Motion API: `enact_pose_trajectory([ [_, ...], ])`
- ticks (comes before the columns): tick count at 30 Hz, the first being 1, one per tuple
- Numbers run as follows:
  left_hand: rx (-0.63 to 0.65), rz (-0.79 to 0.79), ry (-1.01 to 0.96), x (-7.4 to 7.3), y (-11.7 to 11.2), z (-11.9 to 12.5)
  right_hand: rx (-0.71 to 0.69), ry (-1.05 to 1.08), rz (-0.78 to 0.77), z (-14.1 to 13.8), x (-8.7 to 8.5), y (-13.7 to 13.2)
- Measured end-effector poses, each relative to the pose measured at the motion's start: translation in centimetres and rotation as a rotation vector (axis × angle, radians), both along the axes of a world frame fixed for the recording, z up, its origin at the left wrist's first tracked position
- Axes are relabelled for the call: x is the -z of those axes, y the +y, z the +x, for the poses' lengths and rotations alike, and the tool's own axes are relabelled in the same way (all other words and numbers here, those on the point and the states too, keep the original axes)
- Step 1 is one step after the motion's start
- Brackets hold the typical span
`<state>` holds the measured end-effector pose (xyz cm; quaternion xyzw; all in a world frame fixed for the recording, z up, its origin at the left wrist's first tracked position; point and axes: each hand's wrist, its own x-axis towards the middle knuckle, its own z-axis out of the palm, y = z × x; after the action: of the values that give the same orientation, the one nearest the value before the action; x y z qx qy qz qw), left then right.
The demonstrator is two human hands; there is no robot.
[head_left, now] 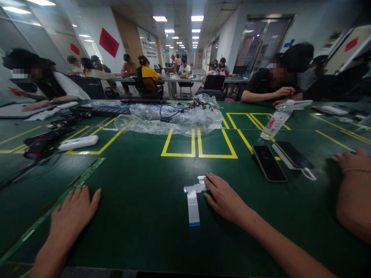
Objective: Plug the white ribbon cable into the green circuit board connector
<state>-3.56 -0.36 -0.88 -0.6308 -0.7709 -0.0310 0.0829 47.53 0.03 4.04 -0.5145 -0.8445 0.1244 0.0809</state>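
Note:
My left hand [74,210] lies flat on the green table [139,231], fingers stretched out, holding nothing. Its fingertips rest beside a long thin green circuit strip [58,202] that runs diagonally along the table. My right hand [224,197] rests palm down near the table's middle, fingers extended, its fingertips touching the top end of a small white flat ribbon cable [193,202] with a blue tip. The cable lies flat on the table in a T shape.
Two dark phones [269,163] lie right of my right hand, next to a tipped plastic bottle [274,124]. Another person's hand and forearm [352,181] rest at the right edge. Clear plastic bags with black cables [174,116] sit behind yellow tape boxes. Tools lie at the left.

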Motion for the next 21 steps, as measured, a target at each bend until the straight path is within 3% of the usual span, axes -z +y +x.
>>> enact_pose_trajectory([
  [3, 0.003, -0.045, -0.017, 0.0, 0.1, 2.5, -0.001, -0.002, -0.006, 0.0, 0.0, 0.0],
  [12, 0.431, -0.088, -0.180, -2.2, -0.6, 15.4, 0.001, 0.009, -0.008, 0.2, 0.0, 0.0],
  [21, 0.885, -0.227, -0.240, -5.3, 3.8, 26.9, -0.022, -0.022, 0.044, -0.1, -0.3, -0.1],
])
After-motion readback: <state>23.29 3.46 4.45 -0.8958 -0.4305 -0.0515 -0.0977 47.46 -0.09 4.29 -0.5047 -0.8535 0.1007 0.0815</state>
